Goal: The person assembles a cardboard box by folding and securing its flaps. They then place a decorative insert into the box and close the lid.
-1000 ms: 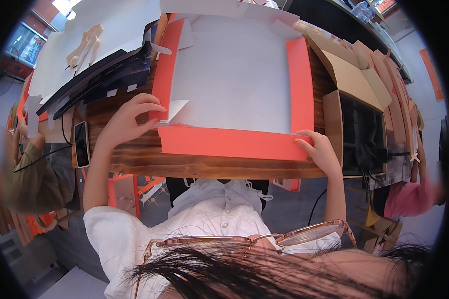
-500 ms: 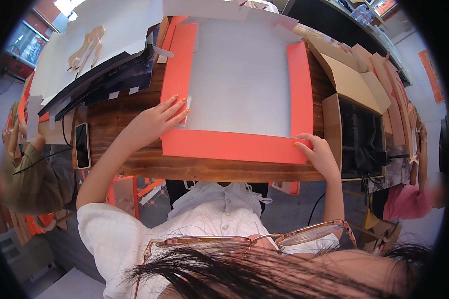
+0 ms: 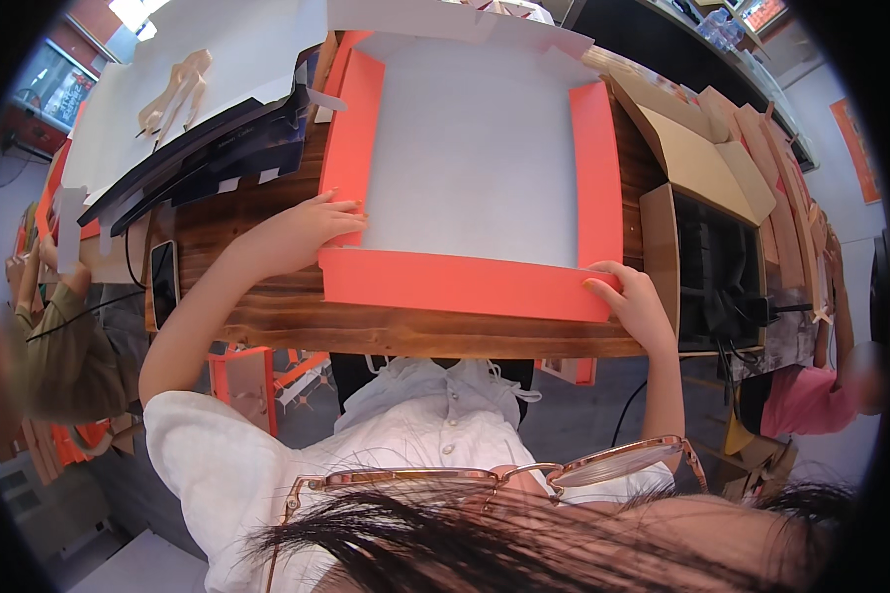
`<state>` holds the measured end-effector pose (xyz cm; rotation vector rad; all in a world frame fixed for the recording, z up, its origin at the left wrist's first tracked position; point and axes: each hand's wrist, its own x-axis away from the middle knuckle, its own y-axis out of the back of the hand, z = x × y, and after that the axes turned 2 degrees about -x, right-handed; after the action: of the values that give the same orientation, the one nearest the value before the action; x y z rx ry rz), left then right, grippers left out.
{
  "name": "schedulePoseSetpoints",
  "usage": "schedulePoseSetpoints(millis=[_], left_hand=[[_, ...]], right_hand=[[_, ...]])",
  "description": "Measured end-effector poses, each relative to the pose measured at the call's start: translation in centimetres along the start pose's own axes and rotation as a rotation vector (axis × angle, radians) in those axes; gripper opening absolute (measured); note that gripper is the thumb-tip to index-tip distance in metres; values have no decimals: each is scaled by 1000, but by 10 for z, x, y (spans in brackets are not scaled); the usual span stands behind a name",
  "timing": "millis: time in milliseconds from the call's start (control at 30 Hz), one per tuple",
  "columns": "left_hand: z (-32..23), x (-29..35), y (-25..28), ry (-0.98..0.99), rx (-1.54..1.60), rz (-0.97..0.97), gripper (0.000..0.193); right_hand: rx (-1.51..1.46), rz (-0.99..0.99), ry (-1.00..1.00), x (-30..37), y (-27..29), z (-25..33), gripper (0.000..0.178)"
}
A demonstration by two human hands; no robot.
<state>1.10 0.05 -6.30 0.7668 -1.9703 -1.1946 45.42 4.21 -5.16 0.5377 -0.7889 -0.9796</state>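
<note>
An orange-red cardboard box (image 3: 465, 287) with a pale grey-white inside lies on the wooden table before me, its side walls partly folded up. My left hand (image 3: 311, 229) is closed over the left wall (image 3: 351, 128) near the front corner, fingers across its outer face and the thumb hidden. At the front right corner my right hand (image 3: 635, 298) pinches the end of the front wall. On the right, another orange-red wall (image 3: 596, 178) stands with no hand on it.
Left of the box lie a phone (image 3: 165, 287) and a stack of white and dark cardboard sheets (image 3: 218, 119), with beige pieces (image 3: 178, 94) on top. An open brown carton (image 3: 658, 257) holding black items stands at right. Other people work at both sides.
The left wall has tilted more upright and outward, and its white end tab no longer shows. My left hand has shifted slightly left with it; my right hand stays at the corner.
</note>
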Motion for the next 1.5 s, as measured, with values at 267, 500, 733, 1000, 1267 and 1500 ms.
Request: schedulePoseSetpoints(millis=[267, 500, 733, 1000, 1267, 1500], left_hand=[[22, -2, 11, 193, 439, 47, 40], [-22, 5, 7, 117, 189, 48, 78], [-30, 6, -11, 109, 228, -131, 80], [-31, 3, -19, 12, 62, -201, 83], [-34, 3, -19, 78, 111, -173, 83], [-33, 1, -17, 132, 170, -126, 78]], right_hand=[[16, -96, -6, -1, -5, 7, 36], [83, -252, -15, -12, -24, -9, 40], [70, -233, -98, -3, -17, 5, 42], [142, -342, 171, 5, -22, -21, 32], [366, -679, 408, 22, -18, -24, 42], [579, -350, 454, 16, -22, -6, 68]])
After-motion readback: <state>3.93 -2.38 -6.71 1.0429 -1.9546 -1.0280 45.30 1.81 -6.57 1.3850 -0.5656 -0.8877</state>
